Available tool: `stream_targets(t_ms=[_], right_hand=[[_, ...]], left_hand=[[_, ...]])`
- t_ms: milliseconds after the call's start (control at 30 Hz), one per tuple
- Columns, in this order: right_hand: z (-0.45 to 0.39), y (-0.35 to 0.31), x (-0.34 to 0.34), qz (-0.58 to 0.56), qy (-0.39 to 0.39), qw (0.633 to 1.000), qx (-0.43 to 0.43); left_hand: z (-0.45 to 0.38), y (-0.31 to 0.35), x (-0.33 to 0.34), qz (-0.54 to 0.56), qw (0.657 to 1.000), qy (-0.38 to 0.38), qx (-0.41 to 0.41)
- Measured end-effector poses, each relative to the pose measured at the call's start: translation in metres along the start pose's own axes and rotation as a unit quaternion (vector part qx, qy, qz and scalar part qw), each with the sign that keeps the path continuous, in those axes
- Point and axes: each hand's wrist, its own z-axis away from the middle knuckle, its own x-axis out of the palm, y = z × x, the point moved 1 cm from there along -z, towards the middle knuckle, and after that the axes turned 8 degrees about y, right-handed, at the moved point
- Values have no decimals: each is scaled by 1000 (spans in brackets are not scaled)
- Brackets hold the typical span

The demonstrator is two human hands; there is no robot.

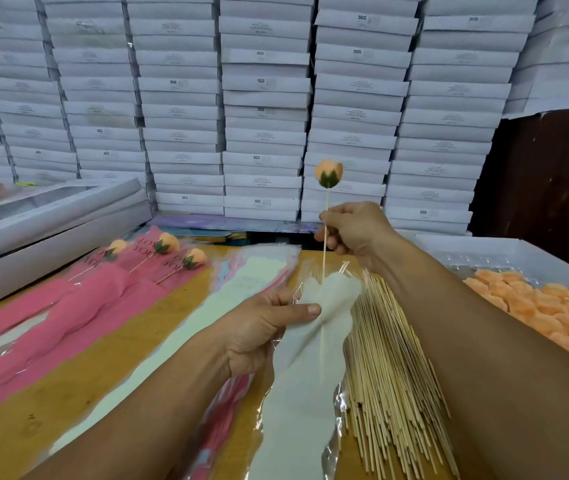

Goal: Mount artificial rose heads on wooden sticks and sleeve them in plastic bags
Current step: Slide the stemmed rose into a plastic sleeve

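Sleeving a fourth stem, the right hand (352,233) pinches a stick (324,251) topped by a rose head (328,173) while the left hand (262,327) grips a white bag (310,358), three sleeved roses (158,258) lying finished on the worktop (68,375), many loose sticks (390,375) and heads (546,310) remaining.

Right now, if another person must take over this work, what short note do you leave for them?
Left hand grips the white plastic sleeve near its mouth. Right hand pinches the wooden stick; peach rose head is on top, lower end already inside the sleeve.
Done: three sleeved roses in pink sleeves, far left.
Left: push this rose down fully, then continue. Loose sticks lie right of the sleeve; rose heads wait in the box at right.
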Motion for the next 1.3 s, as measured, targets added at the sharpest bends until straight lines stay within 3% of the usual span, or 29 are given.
stream_targets(t_ms=[533,900,1300], right_hand=[[-17,20,18,65,-70,994,48],[-39,31,50,57,-58,990,114],[-20,57,45,98,-139,974,146]], left_hand=[[-3,0,0,70,997,26,-19],[-9,6,-9,135,987,70,-44],[-16,2,-14,143,985,92,-29]])
